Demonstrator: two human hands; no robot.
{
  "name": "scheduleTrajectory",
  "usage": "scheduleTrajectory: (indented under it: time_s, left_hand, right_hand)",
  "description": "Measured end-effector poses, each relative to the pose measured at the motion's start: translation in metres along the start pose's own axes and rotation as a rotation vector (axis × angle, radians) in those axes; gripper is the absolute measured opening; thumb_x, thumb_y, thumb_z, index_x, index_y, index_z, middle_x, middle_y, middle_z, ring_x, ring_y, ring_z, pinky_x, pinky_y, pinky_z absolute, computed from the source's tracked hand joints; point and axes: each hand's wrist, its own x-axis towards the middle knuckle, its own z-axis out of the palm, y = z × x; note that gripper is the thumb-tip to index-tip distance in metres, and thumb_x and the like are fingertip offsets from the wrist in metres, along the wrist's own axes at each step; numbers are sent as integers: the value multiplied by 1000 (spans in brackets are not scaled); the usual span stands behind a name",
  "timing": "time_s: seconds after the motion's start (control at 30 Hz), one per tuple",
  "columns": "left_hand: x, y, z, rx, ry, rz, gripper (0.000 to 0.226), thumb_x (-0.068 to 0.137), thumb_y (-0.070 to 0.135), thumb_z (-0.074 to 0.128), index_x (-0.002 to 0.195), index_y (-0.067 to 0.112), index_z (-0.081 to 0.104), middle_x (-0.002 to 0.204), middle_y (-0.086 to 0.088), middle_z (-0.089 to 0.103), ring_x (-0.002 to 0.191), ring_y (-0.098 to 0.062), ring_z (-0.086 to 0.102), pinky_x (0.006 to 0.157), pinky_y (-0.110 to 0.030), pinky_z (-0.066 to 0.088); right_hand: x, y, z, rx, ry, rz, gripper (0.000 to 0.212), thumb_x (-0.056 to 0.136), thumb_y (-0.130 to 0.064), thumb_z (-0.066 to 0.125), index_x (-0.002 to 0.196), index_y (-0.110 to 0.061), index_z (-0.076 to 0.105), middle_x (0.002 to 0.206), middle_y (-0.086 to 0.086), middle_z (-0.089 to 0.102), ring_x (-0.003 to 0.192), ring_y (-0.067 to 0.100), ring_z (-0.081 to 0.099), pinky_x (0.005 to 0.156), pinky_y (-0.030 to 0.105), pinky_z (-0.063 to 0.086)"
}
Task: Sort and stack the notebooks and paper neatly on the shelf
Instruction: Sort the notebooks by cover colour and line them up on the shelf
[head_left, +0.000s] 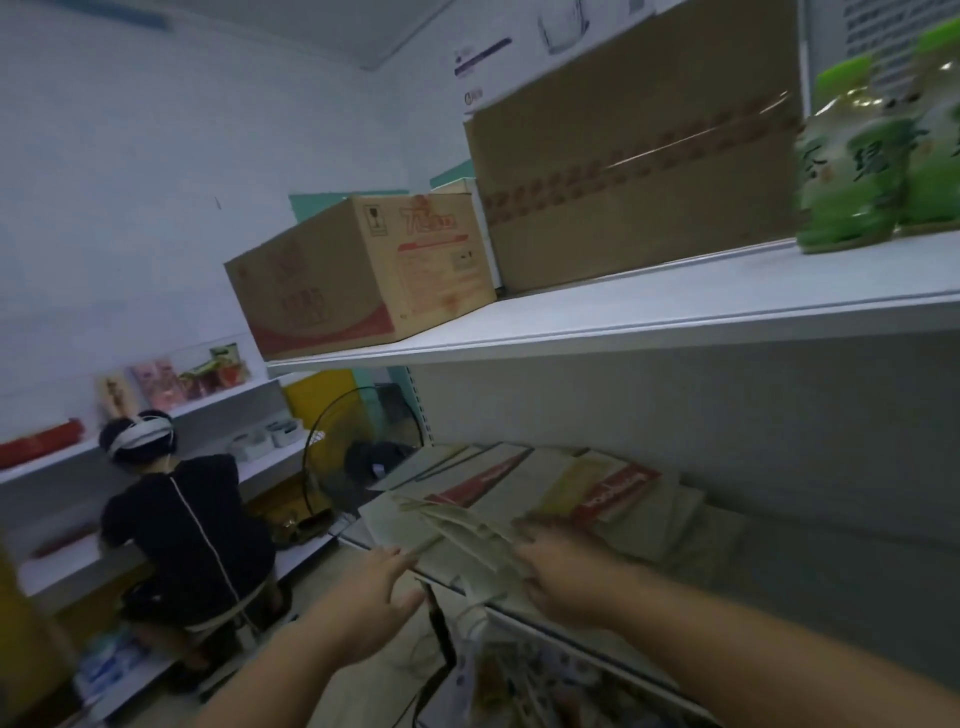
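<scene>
On the upper shelf (675, 306) we see two closed cardboard boxes, a small one (358, 275) left of centre and a large taped one (639, 166) to its right, with green bottles (852, 156) at the upper right. Lower centre, tan notebooks (571, 483) with red bands lie flat and overlapping on the lower shelf (805, 561), and loose paper (457, 525) fans out at their near left. White lettering on one band and red print on the small box are too blurred to read. Our left hand (374, 587) is relaxed, with straight fingers at the paper's edge. Our right hand (566, 566) lies on the paper, but blur hides its grip.
</scene>
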Motion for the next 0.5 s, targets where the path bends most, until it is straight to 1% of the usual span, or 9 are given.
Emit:
scheduleTrajectory:
  time_s: [0.07, 0.13, 0.2, 0.27, 0.33, 0.37, 0.43, 0.47, 0.5]
  left_hand:
    - [17, -8, -5, -10, -18, -2, 53, 96, 47, 41, 145, 29, 35, 157, 3, 21, 145, -15, 18, 117, -31, 20]
    - [32, -14, -6, -55, -29, -2, 50, 96, 44, 43, 143, 28, 38, 156, 4, 23, 143, -14, 23, 114, -28, 23]
    - [44, -16, -2, -130, -52, 6, 46, 96, 40, 44, 140, 28, 43, 152, 5, 31, 139, -13, 31, 111, -26, 27]
    - [58, -15, 1, -182, -62, 30, 40, 96, 39, 46, 135, 29, 48, 142, 7, 46, 126, -9, 46, 104, -24, 38]
    - [75, -15, 1, -255, -44, 55, 38, 96, 38, 47, 131, 28, 53, 129, 9, 58, 114, -6, 56, 96, -22, 45]
    - [83, -14, 2, -306, -34, 79, 36, 95, 37, 47, 130, 28, 55, 126, 9, 62, 110, -5, 58, 95, -23, 47]
    - [102, -14, 3, -353, 25, 140, 32, 95, 35, 47, 124, 30, 59, 118, 9, 65, 106, -7, 61, 93, -26, 49]
    - [112, -15, 5, -363, 72, 175, 28, 94, 33, 47, 117, 32, 62, 111, 9, 67, 102, -9, 62, 91, -27, 50]
    - [120, -15, 7, -409, 113, 213, 21, 92, 30, 48, 104, 34, 65, 99, 9, 67, 93, -10, 63, 87, -28, 51]
  right_hand:
    - [28, 11, 0, 19, 17, 57, 49, 93, -31, 43, 140, -19, 37, 156, 8, 17, 142, 30, 18, 115, 44, 24]
    - [51, 18, 1, 19, 1, 130, 55, 96, -36, 37, 147, -22, 24, 159, 6, 4, 146, 26, 6, 118, 44, 15]
    - [63, 20, 7, 8, -48, 199, 61, 96, -43, 34, 150, -24, 13, 159, 7, 0, 147, 26, 3, 119, 44, 11]
    - [69, 22, 15, 21, -55, 256, 61, 94, -47, 35, 148, -23, 19, 157, 9, 12, 144, 28, 14, 116, 43, 18]
    - [73, 24, 24, 38, 17, 296, 51, 92, -44, 40, 137, -21, 35, 144, 7, 34, 133, 28, 33, 109, 41, 30]
    - [74, 24, 26, 48, 56, 316, 46, 90, -44, 43, 131, -22, 40, 135, 5, 41, 127, 27, 40, 105, 39, 35]
    - [80, 26, 28, 98, 110, 377, 47, 86, -46, 50, 127, -25, 46, 127, 0, 45, 120, 22, 45, 100, 36, 40]
    - [83, 26, 28, 133, 131, 408, 49, 83, -46, 54, 128, -27, 47, 126, -2, 46, 119, 19, 45, 99, 34, 41]
    - [85, 27, 29, 172, 144, 435, 51, 80, -46, 56, 128, -29, 49, 124, -4, 47, 118, 17, 45, 98, 33, 41]
